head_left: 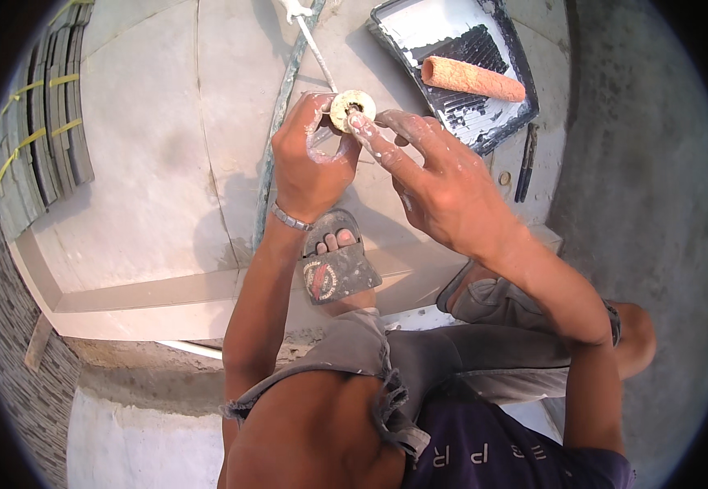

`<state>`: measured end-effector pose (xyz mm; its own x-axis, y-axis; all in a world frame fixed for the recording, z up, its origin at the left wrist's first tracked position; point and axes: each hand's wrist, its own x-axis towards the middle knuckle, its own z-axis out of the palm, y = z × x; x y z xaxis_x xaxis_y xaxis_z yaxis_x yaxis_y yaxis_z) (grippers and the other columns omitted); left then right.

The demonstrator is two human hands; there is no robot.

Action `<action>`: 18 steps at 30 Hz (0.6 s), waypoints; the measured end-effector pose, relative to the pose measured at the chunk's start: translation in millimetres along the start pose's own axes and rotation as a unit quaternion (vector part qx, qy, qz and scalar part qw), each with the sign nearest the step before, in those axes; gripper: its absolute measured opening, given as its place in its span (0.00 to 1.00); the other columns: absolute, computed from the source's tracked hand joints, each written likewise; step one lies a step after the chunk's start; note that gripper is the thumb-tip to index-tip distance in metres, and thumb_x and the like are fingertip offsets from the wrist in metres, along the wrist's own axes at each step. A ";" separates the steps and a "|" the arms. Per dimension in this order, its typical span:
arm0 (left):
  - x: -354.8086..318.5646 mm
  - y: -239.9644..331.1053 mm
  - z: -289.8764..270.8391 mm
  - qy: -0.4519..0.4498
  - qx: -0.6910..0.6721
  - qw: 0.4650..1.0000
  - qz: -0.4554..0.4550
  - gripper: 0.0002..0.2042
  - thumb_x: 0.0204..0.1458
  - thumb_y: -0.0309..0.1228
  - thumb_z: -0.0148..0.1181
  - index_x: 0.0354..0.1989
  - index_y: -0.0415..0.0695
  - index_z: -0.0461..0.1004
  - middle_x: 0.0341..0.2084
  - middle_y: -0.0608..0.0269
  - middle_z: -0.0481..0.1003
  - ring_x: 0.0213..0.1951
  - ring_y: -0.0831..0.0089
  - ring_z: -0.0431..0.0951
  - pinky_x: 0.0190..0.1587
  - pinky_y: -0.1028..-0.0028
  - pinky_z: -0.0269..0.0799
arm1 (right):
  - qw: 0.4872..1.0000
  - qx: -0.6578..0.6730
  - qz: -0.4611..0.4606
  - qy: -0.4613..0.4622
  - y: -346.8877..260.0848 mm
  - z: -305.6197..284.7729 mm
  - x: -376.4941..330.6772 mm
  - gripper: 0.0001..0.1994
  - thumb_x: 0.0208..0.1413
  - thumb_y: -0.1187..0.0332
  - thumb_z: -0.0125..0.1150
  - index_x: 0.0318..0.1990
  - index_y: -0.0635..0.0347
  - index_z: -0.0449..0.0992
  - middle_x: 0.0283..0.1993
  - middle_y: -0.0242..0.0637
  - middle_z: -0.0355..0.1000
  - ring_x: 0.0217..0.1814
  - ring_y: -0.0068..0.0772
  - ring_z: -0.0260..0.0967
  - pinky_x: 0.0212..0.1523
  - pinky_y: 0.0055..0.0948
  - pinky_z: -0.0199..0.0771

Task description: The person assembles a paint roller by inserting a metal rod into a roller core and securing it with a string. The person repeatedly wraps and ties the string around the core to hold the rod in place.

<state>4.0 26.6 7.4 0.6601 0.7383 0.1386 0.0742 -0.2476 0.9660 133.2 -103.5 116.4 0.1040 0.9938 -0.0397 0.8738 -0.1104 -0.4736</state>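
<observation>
My left hand (pixel 315 159) is closed around a round cream-coloured cap (pixel 340 114) with a dark hole in its middle, seen end-on. The rest of that piece is hidden behind my fingers. My right hand (pixel 435 167) comes in from the right, with its index fingertip pressed at the hole and the other fingers apart. White paint smears both hands. A thin pale rod (pixel 316 50) runs from just beyond the cap to a white forked piece at the top edge. An orange paint roller sleeve (pixel 474 79) lies across a black paint tray (pixel 528 112) holding white paint.
Grey slabs bound with yellow straps (pixel 64 106) are stacked at the far left. A paint-stained strip (pixel 268 159) lies across the pale floor. A dark slim tool (pixel 526 163) is beside the tray. My sandalled foot (pixel 341 269) rests near the floor's raised edge.
</observation>
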 end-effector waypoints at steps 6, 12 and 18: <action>5.9 0.9 -11.4 0.017 -0.055 0.998 0.013 0.19 0.50 0.21 0.67 0.50 0.32 0.73 0.39 0.51 0.80 0.41 0.58 0.85 0.46 0.64 0.80 | 0.988 0.099 0.037 0.116 -10.7 27.9 -5.6 0.27 0.50 0.86 0.65 0.61 0.68 0.73 0.61 0.53 0.74 0.58 0.57 0.76 0.56 0.44 0.79; 20.2 19.0 -14.9 -0.003 -0.079 0.992 -0.100 0.20 0.65 0.36 0.61 0.55 0.31 0.69 0.41 0.55 0.76 0.42 0.72 0.76 0.47 0.70 0.74 | 0.991 0.090 0.041 0.090 -6.4 41.9 -10.5 0.22 0.48 0.78 0.66 0.54 0.64 0.74 0.60 0.48 0.73 0.64 0.52 0.71 0.65 0.48 0.72; 13.3 9.5 -17.9 -0.009 -0.066 0.991 -0.113 0.18 0.70 0.40 0.54 0.52 0.34 0.71 0.41 0.59 0.75 0.42 0.74 0.74 0.46 0.73 0.73 | 0.976 0.085 -0.015 0.198 -3.6 41.8 -18.7 0.18 0.50 0.71 0.69 0.49 0.61 0.73 0.62 0.50 0.70 0.67 0.60 0.66 0.70 0.57 0.67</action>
<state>0.1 45.2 22.3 0.6513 0.7537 -0.0879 0.1239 0.0086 0.9923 108.3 -121.0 82.1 0.2841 0.9091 0.3048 0.7910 -0.0426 -0.6103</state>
